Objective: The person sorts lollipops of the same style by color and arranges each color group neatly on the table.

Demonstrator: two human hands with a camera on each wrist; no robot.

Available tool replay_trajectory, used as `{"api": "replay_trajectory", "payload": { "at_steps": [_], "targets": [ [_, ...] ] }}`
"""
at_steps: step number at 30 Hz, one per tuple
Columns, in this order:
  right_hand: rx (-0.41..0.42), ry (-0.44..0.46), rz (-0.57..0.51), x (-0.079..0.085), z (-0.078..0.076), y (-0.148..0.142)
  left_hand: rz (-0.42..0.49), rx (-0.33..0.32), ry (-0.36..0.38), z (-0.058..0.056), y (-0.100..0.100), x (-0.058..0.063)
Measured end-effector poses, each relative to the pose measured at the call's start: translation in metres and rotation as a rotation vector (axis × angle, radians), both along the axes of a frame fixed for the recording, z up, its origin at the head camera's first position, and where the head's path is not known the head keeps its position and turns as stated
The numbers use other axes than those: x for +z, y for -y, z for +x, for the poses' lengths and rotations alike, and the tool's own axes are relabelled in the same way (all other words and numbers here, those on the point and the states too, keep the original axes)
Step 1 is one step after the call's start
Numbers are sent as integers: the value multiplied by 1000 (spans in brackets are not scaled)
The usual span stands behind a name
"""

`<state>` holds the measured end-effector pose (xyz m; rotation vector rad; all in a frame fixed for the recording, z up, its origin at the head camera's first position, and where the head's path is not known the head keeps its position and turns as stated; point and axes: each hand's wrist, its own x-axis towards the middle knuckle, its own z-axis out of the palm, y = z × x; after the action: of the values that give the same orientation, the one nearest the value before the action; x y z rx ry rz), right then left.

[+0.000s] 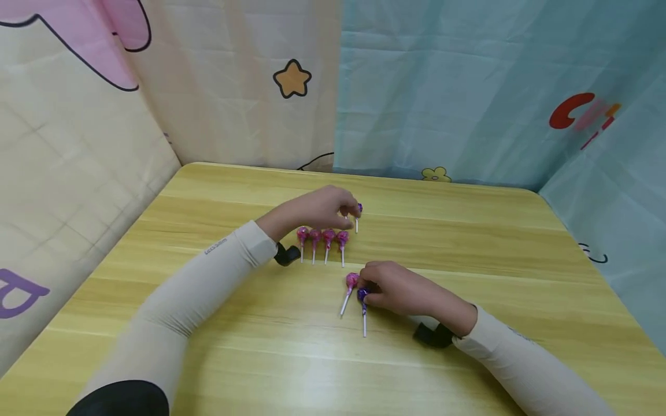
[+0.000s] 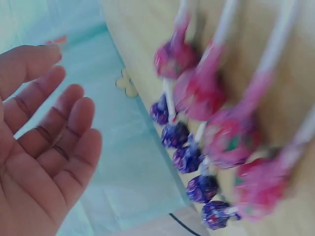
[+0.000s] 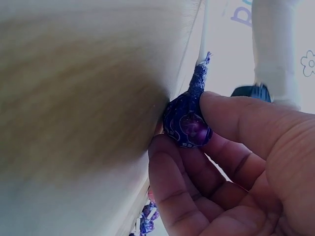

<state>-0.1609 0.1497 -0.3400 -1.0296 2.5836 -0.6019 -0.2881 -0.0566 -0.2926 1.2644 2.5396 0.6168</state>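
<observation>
Between its thumb and fingers, my right hand (image 1: pixel 398 289) pinches the head of a purple-wrapped lollipop (image 3: pixel 186 120), its white stick pointing toward me in the head view. Just beside it on the table lies a pink lollipop (image 1: pixel 352 279). My left hand (image 1: pixel 328 208) hovers over the far side, fingers loosely bent with nothing in them. Below that hand is a row of several pink lollipops (image 1: pixel 328 236), sticks toward me. Behind them runs a row of several purple lollipops (image 2: pixel 187 159), mostly hidden by the left hand in the head view.
The wooden table (image 1: pixel 250 358) ends at a patterned curtain (image 1: pixel 250 86) along the back, and similar cloth hangs at both sides. Each wrist carries a black camera mount, the right one (image 1: pixel 433 335) close over the tabletop.
</observation>
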Motion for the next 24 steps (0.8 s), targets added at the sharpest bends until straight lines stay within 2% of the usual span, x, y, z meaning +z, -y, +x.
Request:
{"api": "replay_trajectory", "payload": {
  "at_steps": [6, 11, 16, 24],
  "targets": [
    [-7, 6, -4, 0, 1, -1, -29, -4, 73, 38, 7, -10],
    [-12, 6, -2, 0, 1, 0, -47, -38, 106, 57, 2, -26],
    [-14, 7, -3, 0, 0, 0, -39, -46, 159, 65, -1, -37],
    [-5, 3, -14, 0, 1, 0, 4, -91, 225, 66, -2, -46]
  ]
}}
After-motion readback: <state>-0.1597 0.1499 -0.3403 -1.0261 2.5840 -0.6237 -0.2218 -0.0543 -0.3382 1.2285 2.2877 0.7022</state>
